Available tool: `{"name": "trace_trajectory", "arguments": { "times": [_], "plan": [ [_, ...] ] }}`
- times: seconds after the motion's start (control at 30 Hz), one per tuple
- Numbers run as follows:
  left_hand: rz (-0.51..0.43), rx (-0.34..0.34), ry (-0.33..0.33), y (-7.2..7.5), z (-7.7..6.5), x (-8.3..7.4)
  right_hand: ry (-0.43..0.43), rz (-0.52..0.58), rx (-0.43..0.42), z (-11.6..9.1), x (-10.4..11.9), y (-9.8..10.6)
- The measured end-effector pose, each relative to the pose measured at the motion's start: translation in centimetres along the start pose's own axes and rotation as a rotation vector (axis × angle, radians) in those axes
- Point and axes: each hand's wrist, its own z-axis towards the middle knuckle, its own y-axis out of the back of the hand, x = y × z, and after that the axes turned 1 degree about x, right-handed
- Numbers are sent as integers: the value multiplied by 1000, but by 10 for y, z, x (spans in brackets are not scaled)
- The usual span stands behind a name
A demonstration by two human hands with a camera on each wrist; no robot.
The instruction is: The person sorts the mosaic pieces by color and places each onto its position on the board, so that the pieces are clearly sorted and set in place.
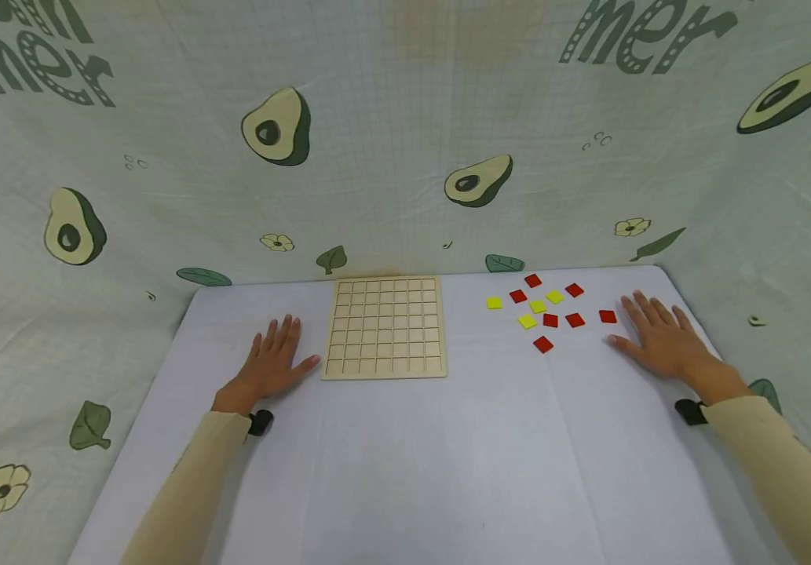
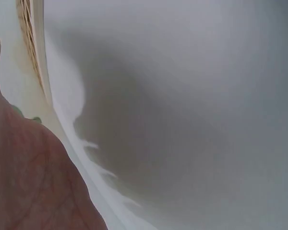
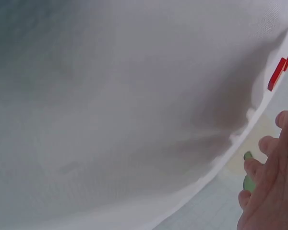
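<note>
A pale wooden grid board (image 1: pixel 385 328) with square cells lies at the back middle of the white table. My left hand (image 1: pixel 269 365) is spread just left of the board, palm down, its thumb pointing at the board's edge. To the board's right lie scattered small square tiles, several red (image 1: pixel 542 344) and several yellow (image 1: pixel 527 321). My right hand (image 1: pixel 659 341) lies spread at the table's right side, nearest to one red tile (image 1: pixel 608 316). Neither hand holds anything. In the right wrist view, red tiles (image 3: pixel 277 74) show beyond the fingers; the left wrist view catches the board's edge (image 2: pixel 37 48).
The white table (image 1: pixel 433 471) reaches toward me, with a cloth hanging behind it and at both sides, printed with avocados (image 1: pixel 276 127), leaves and flowers. A dark wrist camera (image 1: pixel 261 422) sits at the left cuff, another (image 1: pixel 691 412) at the right.
</note>
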Motion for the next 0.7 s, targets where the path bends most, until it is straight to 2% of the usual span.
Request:
{"name": "trace_trajectory", "arguments": {
  "times": [0.3,0.5,0.7],
  "plan": [
    [7,23,-64,-8,1,-12,15,-4,20,3,4,0],
    [27,48,-57,-11,1,-24,17,-11,57,6,7,1],
    [26,66,-72,-11,-5,-34,27,-18,58,7,12,0]
  ]
}}
